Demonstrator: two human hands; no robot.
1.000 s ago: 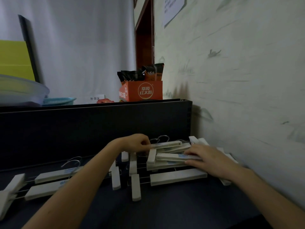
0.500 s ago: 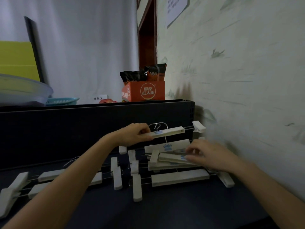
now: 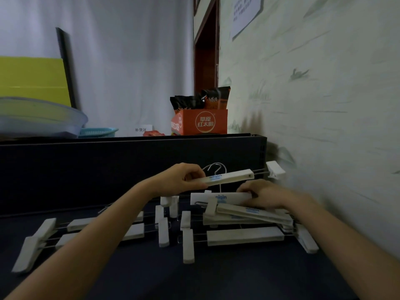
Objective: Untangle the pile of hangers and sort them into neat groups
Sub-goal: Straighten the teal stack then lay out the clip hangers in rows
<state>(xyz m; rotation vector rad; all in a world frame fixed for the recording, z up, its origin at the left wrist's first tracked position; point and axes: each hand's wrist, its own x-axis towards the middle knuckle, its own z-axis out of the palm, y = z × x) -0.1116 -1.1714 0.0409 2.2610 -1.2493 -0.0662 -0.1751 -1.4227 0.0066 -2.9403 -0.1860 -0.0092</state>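
The near edge of the dark table (image 3: 216, 282) carries nothing but the two forearms.

Further in, on the left, lies the left group (image 3: 82, 224): several white clip hangers laid roughly parallel, bars running left to right. I rate this as the sorted portion, though its rows are not squared up.

At centre, a few loose-looking clips (image 3: 187, 245) stand crosswise between that group and the rest. I cannot tell which bars they belong to.

To the right, the front hanger (image 3: 244, 236) lies flat on its own, just in front of the pile (image 3: 249, 217). The pile sits near the right wall, with at least three bars stacked at crossed angles. I rate it as unsorted.

The right hand (image 3: 266, 194) sits on top of the pile, fingers curled over the right end of the upper hanger (image 3: 220, 198) and pinning it.

The left hand (image 3: 181, 177) is above and just behind. It pinches the left end of the lifted hanger (image 3: 227, 178) between thumb and fingers. That hanger is in the air, apart from the pile, its far clip near the wall. A wire hook shows behind its bar; I cannot tell which hanger owns it.

Status, as I judge it: one hanger freed and not yet placed, roughly half the stock left to separate.

Beyond stands the black partition (image 3: 108, 169), with an orange box (image 3: 201, 122) on top.
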